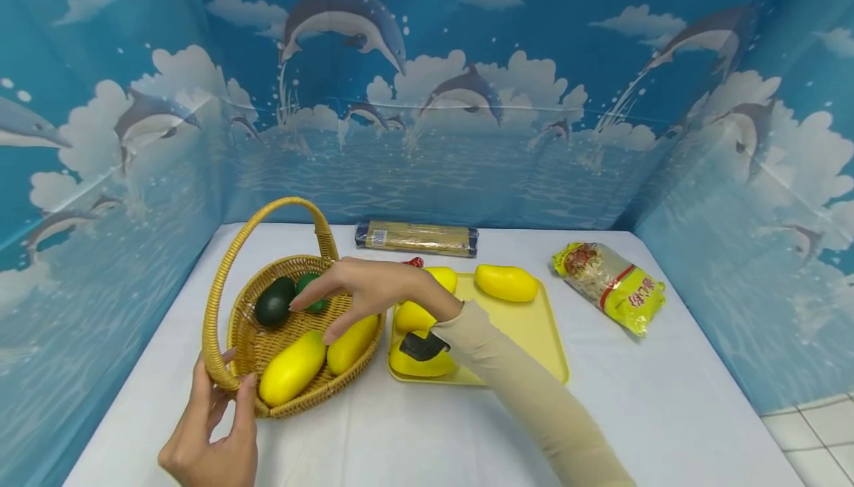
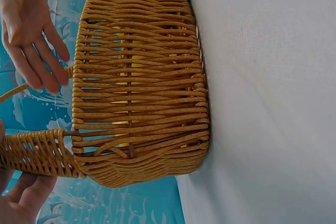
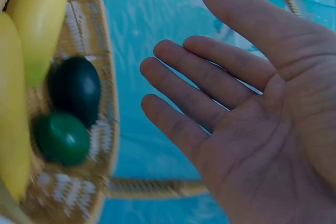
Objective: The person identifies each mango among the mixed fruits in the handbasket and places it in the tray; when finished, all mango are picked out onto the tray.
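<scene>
A wicker basket (image 1: 313,400) stands at the left of the table, its tall handle arching upward. My left hand (image 1: 216,431) grips the near base of the handle, thumb in front and fingers behind. Inside the basket lie two yellow mangoes (image 1: 292,368), a dark green avocado-like fruit (image 1: 274,302) and a brighter green fruit (image 3: 63,139), partly covered by my right hand in the head view. Above the basket's right side is my right hand (image 1: 373,287), fingers extended. Its palm (image 3: 252,145) holds nothing in the right wrist view.
Right of the basket lies a yellow tray (image 1: 517,346) with several yellow mangoes (image 1: 505,283), partly behind my right arm. A long wrapped pack (image 1: 416,239) lies at the back, near a small red item (image 1: 415,262). A yellow printed food bag (image 1: 610,287) sits farther right.
</scene>
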The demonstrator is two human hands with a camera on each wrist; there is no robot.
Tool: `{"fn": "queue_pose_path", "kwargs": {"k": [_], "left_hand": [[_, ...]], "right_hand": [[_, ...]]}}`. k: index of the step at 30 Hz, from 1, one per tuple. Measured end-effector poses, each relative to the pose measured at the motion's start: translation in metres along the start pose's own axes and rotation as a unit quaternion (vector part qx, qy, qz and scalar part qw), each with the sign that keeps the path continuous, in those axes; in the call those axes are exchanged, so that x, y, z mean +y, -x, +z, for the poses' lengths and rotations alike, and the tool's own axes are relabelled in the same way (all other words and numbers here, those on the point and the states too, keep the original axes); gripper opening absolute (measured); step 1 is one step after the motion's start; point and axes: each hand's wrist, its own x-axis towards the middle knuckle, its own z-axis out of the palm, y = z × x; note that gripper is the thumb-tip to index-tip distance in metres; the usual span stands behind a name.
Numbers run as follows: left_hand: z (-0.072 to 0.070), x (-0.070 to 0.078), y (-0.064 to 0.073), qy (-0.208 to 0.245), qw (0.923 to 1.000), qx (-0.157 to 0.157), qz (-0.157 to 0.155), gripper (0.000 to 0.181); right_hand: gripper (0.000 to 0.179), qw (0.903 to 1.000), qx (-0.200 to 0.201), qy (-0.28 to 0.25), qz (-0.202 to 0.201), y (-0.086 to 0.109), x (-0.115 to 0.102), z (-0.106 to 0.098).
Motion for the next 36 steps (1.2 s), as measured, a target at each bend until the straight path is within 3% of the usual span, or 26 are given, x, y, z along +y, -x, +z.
{"fn": "queue_pose_path", "kwargs": {"k": [10,18,24,29,36], "left_hand": [[0.002,-0.005,0.001,-0.008,0.9999,-0.006,0.001,0.077],[0.003,-0.008,0.001,-0.009,1.0,-0.001,0.004,0.075],[0.002,-0.009,0.002,-0.016,0.9999,-0.006,-0.001,0.077],[-0.001,-0.007,0.002,-0.033,0.9991,-0.025,-0.011,0.079],[-0.004,-0.004,0.002,-0.041,0.9984,-0.036,-0.017,0.078]], "right_hand": [[0.058,0.9926,-0.004,-0.12,-0.02,-0.056,0.032,0.029],[0.058,0.9809,-0.035,-0.18,0.065,-0.083,0.049,0.043],[0.06,0.9669,-0.072,-0.224,0.097,-0.095,0.06,0.05],[0.06,0.9598,-0.114,-0.225,0.123,-0.098,0.067,0.056],[0.058,0.964,-0.127,-0.184,0.143,-0.098,0.07,0.057]]}}
